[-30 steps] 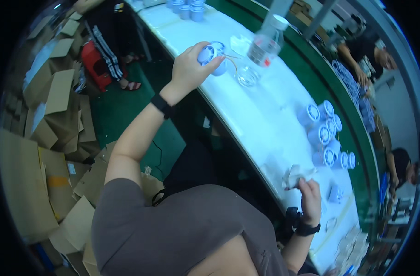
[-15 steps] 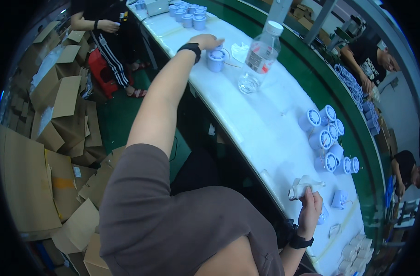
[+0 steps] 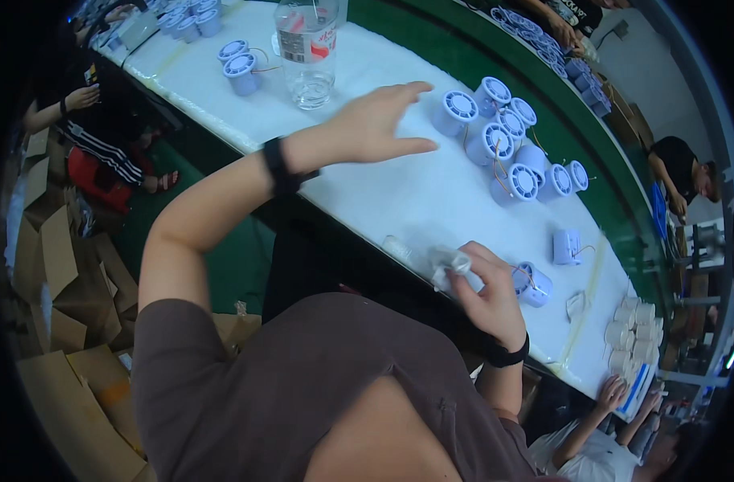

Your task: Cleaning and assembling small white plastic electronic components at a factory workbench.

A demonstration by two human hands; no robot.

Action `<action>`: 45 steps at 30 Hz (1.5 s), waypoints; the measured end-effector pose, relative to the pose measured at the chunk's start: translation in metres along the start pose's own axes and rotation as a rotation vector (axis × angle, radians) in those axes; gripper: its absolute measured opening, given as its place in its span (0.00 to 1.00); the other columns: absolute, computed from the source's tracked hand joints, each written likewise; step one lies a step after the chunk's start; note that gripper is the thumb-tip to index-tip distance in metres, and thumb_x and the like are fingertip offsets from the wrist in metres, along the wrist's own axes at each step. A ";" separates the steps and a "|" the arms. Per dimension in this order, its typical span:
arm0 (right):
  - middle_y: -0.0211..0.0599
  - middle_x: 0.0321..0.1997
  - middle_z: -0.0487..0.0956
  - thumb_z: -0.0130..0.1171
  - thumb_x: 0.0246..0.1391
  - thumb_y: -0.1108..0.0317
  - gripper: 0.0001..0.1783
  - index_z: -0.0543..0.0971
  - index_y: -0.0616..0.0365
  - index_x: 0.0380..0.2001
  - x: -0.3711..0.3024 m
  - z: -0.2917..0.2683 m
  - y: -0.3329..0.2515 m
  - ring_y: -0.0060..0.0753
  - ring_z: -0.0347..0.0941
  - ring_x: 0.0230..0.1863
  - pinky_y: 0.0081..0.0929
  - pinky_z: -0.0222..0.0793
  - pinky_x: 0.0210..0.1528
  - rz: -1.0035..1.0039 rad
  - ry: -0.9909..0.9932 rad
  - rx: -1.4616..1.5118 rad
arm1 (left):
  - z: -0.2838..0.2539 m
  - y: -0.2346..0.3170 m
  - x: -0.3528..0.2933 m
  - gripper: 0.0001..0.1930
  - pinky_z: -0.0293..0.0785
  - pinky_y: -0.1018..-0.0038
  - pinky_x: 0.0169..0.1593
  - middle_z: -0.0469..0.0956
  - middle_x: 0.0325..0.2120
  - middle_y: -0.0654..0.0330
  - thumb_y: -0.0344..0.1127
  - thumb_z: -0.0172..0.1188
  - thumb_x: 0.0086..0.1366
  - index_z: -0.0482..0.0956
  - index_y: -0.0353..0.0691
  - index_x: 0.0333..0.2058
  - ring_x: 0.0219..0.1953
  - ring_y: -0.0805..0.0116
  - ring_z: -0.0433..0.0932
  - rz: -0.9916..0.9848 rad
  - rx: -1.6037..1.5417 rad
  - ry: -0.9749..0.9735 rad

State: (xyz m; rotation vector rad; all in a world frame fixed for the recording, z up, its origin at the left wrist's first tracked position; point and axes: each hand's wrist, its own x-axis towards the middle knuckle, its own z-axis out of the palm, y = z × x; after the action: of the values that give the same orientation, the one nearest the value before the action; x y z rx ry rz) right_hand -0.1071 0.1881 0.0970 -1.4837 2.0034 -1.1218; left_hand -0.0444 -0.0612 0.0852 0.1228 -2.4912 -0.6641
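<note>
My left hand point(image 3: 375, 124) reaches over the white table with its fingers spread and holds nothing. It is just left of a cluster of light-blue cylindrical parts with slotted round tops point(image 3: 495, 143), some with thin wires. My right hand point(image 3: 494, 296), near the table's front edge, pinches a crumpled white cloth point(image 3: 449, 267). Just right of that hand, one blue part point(image 3: 534, 284) lies tipped over; another blue part point(image 3: 568, 246) is farther right. Two blue parts point(image 3: 241, 74) stand at the left, beside a clear plastic bottle point(image 3: 309, 60) with a white-and-red label.
More blue parts point(image 3: 192, 24) stand at the table's far left end. Pale cups point(image 3: 633, 333) are grouped at the right, near a co-worker's hand point(image 3: 613, 392). A green strip point(image 3: 415, 36) runs behind the white surface. Cardboard boxes point(image 3: 61, 257) crowd the floor at left.
My left hand has left the blue part near the bottle and moved right, its fingers now spread. My right hand still has the cloth, nearer the front edge. The view has turned right.
</note>
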 end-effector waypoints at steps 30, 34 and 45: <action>0.31 0.30 0.73 0.49 0.47 0.75 0.09 0.72 0.67 0.33 0.033 -0.023 0.025 0.17 0.66 0.30 0.12 0.59 0.33 0.010 0.558 0.487 | 0.057 0.044 -0.033 0.31 0.62 0.69 0.44 0.68 0.36 0.51 0.38 0.58 0.44 0.58 0.40 0.49 0.41 0.57 0.66 0.159 -0.034 -0.260; 0.30 0.29 0.72 0.49 0.47 0.75 0.08 0.72 0.67 0.32 0.018 -0.025 0.024 0.15 0.65 0.29 0.11 0.58 0.33 0.039 0.629 0.529 | 0.048 0.061 -0.028 0.28 0.64 0.68 0.42 0.69 0.34 0.51 0.39 0.55 0.45 0.60 0.39 0.47 0.39 0.57 0.67 0.274 0.189 -0.436; 0.33 0.31 0.73 0.48 0.48 0.76 0.09 0.72 0.67 0.34 -0.008 -0.024 0.027 0.17 0.67 0.33 0.12 0.60 0.35 -0.002 0.644 0.541 | 0.054 0.080 -0.008 0.27 0.67 0.71 0.36 0.71 0.28 0.52 0.43 0.60 0.43 0.64 0.40 0.42 0.33 0.57 0.72 0.090 0.186 -0.438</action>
State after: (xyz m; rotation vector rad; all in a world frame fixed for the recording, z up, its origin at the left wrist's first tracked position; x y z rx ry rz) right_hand -0.1379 0.2078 0.0889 -0.9076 1.8105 -2.1330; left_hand -0.0620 0.0337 0.0806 -0.0749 -2.9571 -0.4563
